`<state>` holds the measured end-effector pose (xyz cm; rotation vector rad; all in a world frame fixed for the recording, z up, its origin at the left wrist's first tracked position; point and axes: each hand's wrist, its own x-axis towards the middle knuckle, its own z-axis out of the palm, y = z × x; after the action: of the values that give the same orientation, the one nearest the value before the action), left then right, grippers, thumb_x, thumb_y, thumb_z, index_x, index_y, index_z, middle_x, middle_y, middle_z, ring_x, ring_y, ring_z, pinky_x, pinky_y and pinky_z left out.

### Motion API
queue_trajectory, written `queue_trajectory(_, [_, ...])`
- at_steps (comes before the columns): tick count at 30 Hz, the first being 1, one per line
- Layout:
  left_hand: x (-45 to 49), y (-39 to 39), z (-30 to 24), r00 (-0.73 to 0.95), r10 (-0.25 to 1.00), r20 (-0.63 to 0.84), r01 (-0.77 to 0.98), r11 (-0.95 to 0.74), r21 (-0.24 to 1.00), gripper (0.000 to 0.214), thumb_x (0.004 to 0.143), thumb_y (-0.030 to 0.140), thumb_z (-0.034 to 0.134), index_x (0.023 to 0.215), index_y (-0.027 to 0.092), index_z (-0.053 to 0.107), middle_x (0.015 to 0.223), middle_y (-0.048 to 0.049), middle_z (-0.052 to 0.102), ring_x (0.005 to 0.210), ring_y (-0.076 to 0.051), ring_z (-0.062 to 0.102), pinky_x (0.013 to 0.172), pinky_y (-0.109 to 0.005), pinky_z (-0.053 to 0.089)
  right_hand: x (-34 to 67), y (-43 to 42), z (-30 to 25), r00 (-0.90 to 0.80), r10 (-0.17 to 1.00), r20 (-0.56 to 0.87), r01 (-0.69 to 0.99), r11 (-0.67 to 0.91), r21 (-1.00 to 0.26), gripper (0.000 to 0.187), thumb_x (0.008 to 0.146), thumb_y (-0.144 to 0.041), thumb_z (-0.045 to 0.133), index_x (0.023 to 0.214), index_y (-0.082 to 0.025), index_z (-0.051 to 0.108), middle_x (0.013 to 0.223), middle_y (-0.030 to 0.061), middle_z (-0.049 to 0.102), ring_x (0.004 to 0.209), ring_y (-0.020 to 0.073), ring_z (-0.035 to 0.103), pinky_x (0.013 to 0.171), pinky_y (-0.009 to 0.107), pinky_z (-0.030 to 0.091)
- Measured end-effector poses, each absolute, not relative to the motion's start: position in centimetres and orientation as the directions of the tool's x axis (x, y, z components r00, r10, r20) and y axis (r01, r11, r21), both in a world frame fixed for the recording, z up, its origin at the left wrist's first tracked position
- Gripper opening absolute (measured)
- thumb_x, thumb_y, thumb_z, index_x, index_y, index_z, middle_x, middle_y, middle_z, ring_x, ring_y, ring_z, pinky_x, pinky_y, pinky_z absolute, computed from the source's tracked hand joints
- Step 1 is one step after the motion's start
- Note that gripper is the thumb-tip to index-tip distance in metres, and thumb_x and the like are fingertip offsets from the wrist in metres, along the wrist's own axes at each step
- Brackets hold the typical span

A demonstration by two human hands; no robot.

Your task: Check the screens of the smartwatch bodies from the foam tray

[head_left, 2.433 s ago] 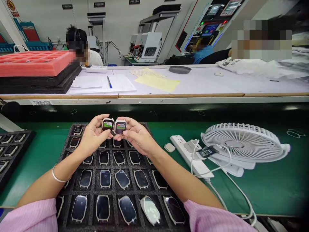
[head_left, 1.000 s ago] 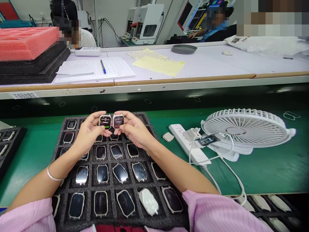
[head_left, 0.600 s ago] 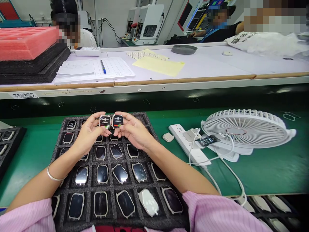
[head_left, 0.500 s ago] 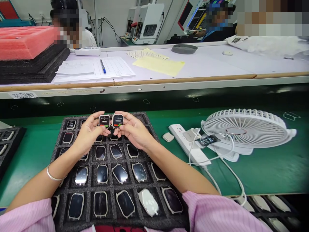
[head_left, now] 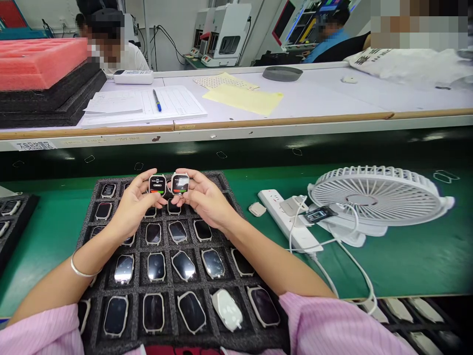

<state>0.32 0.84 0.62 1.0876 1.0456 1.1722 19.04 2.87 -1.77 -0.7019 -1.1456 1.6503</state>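
Note:
My left hand (head_left: 137,203) pinches a smartwatch body (head_left: 157,185) without a strap, its lit screen showing small text above a red and green strip. Right beside it, my right hand (head_left: 207,198) is closed on a second watch body (head_left: 180,183), also lit, with text too small to read. Both are held upright above the far part of a black foam tray (head_left: 138,291). Many more watch bodies lie in the tray's square pockets, mostly dark screen up, such as one watch (head_left: 153,312) in the near row. A white-backed watch (head_left: 226,309) lies face down.
To the right, a white power strip (head_left: 271,202) with cables stands beside a white fan (head_left: 373,197). A small white piece (head_left: 257,209) lies near the strip. Papers, a pen (head_left: 157,100) and foam blocks (head_left: 40,64) rest on the raised shelf. Two people sit beyond.
The two watches have moved slightly apart, the left one shifting a little left. More green shows on the right watch's bottom strip. Both hands keep their hold.

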Motion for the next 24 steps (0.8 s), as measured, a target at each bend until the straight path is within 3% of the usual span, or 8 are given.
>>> queue_trajectory(9, [0.40, 0.93, 0.51, 0.096, 0.992, -0.079, -0.149, 0.093, 0.984, 0.063, 0.072, 0.017, 0.073, 0.131, 0.017, 0.052, 0.107, -0.0040, 0.069, 0.066, -0.010, 0.069, 0.061, -0.024, 0.054, 19.10, 3.25, -1.83, -0.391, 0.917, -0.079, -0.425, -0.256, -0.868, 0.047, 0.070, -0.007, 0.065, 0.114, -0.021, 0.057, 0.091, -0.0018, 0.074, 0.064, 0.0118, 0.072, 0.062, 0.025, 0.055])
queue_trajectory(16, [0.35, 1.12, 0.17, 0.113, 0.990, -0.080, -0.157, 0.097, 0.983, 0.056, 0.074, 0.016, 0.071, 0.127, 0.018, 0.054, 0.105, -0.0025, 0.070, 0.068, -0.011, 0.072, 0.069, -0.027, 0.060, 19.08, 3.09, -1.83, -0.377, 0.926, -0.025, -0.424, -0.197, -0.884, 0.060, 0.070, -0.007, 0.066, 0.126, -0.024, 0.050, 0.087, -0.0045, 0.072, 0.065, 0.0123, 0.071, 0.061, 0.026, 0.053])
queue_trajectory(24, [0.34, 1.12, 0.01, 0.134, 0.989, -0.061, -0.162, 0.083, 0.983, 0.055, 0.076, 0.016, 0.071, 0.127, 0.019, 0.053, 0.107, -0.0033, 0.070, 0.069, -0.011, 0.073, 0.072, -0.029, 0.061, 19.08, 3.11, -2.04, -0.384, 0.923, 0.010, -0.385, -0.150, -0.910, 0.060, 0.073, -0.007, 0.064, 0.128, -0.025, 0.049, 0.088, -0.0034, 0.070, 0.067, 0.0132, 0.070, 0.064, 0.029, 0.054])
